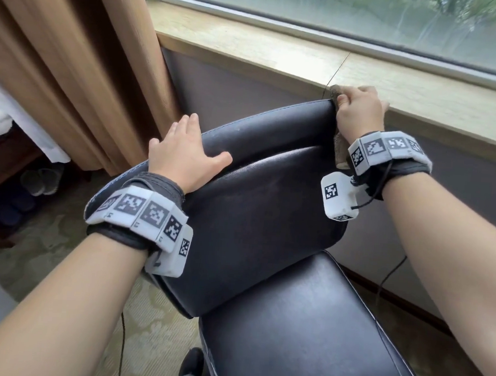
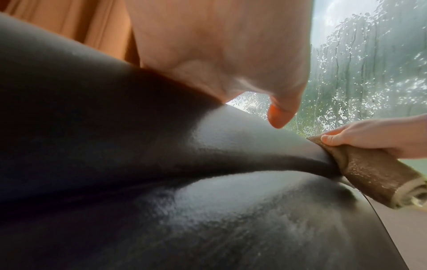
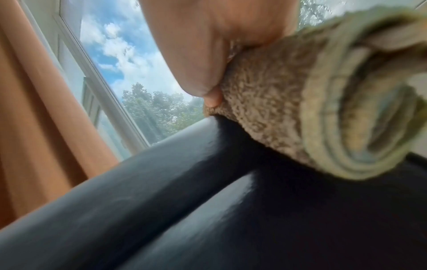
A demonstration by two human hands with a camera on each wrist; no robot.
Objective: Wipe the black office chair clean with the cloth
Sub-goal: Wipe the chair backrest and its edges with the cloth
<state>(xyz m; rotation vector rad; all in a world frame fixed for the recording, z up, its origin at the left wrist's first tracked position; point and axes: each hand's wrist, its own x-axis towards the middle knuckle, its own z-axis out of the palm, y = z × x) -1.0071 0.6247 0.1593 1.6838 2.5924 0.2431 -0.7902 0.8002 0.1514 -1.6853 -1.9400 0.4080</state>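
tan curtain (image 1: 74, 69) hangs left of chair (image 1: 269, 206); stone windowsill (image 1: 307, 57) behind.

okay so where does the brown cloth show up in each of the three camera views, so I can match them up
Head: the cloth is right of centre, bunched under the right hand at the chair back's top corner.
Left wrist: cloth at the right edge, mid-height, in that hand's grip.
Right wrist: cloth fills the upper right, rolled, pressed to the chair.
Shared landmark: the window behind the chair.
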